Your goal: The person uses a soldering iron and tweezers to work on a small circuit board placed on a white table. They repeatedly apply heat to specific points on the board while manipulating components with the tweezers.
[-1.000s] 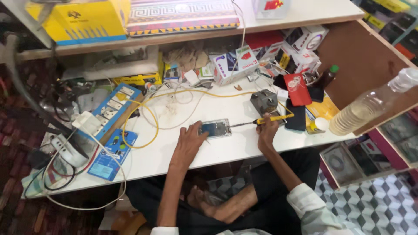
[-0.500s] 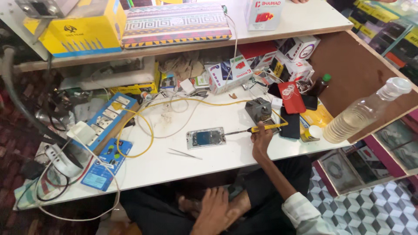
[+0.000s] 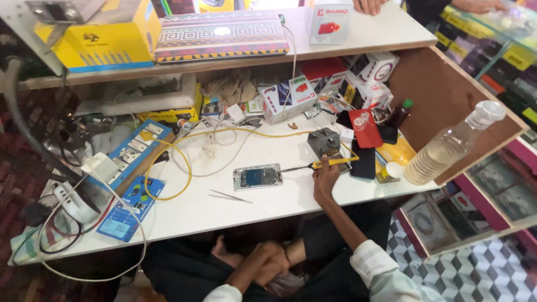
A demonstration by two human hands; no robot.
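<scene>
An opened phone point(image 3: 257, 177) lies flat in the middle of the white bench point(image 3: 279, 204). My right hand point(image 3: 326, 180) holds a yellow-handled soldering iron point(image 3: 316, 165) whose tip points left and reaches the phone's right edge. Thin metal tweezers point(image 3: 229, 196) lie on the bench just below and left of the phone. My left hand point(image 3: 268, 262) is down in my lap below the bench edge, fingers curled; whether it holds anything is unclear.
A grey soldering station point(image 3: 323, 143) and a yellow cable point(image 3: 184, 162) sit behind the phone. A blue power strip point(image 3: 131, 150) and white adapters lie left. A clear bottle point(image 3: 444, 148), red case point(image 3: 364, 128) and boxes crowd the right. Another person's hand point(image 3: 369, 5) rests on the top shelf.
My left hand has left the phone and dropped into my lap. The tweezers now lie on the bench. My right hand still holds the iron at the phone's edge.
</scene>
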